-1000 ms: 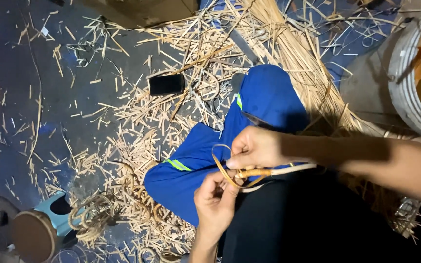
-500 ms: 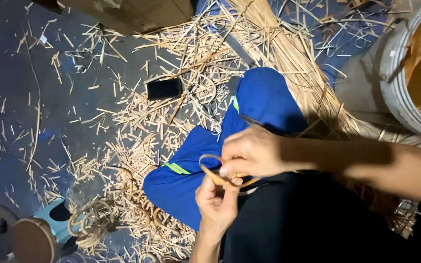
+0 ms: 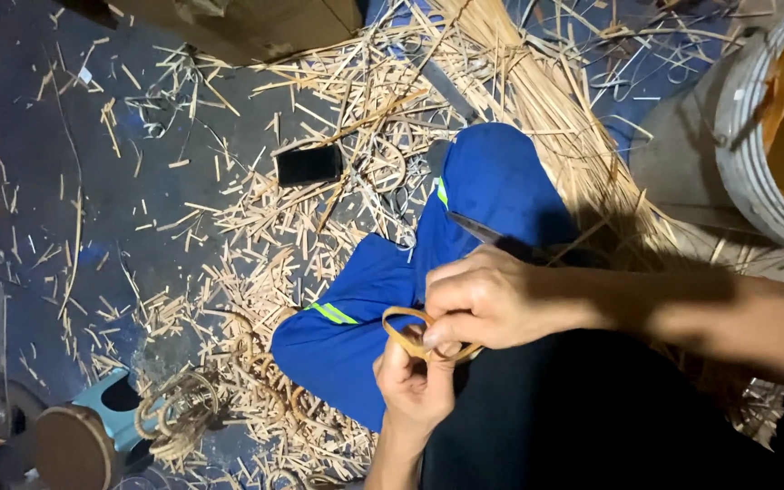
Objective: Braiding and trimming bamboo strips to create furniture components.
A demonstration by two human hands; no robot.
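The floor [image 3: 111, 191] is dark, bluish-grey and dusty, and it is littered all over with short pale offcuts [image 3: 256, 272] of split cane, thickest in the middle of the view. A long sheaf of straight, straw-coloured strips [image 3: 555, 109] runs down from the top edge towards the right. A flat black rectangular phone [image 3: 308, 165] lies among the scraps, and a brown cardboard box [image 3: 247, 23] sits at the top. At the right edge stands a round grey bucket [image 3: 746, 154] with tan strips inside. At the lower left are a small light-blue stool [image 3: 115, 408], a round brown wooden disc [image 3: 70, 449] and a loose cluster of woven cane rings [image 3: 179, 417]. The person's legs, in bright blue trousers [image 3: 365, 318] with a pale green reflective stripe, stretch across the middle, with dark cloth over the lap. Above the lap the right hand [image 3: 492, 299] is curled closed, fingers pinching a thin, flexible tan cane strip [image 3: 406, 331] bent into a small loop. The left hand [image 3: 415, 386] comes up from below, its fingers closed on the lower part of the same loop, just beneath and touching the right hand. A dark slim blade-like tool [image 3: 487, 234] shows just above the right hand; whether the hand grips it I cannot tell.
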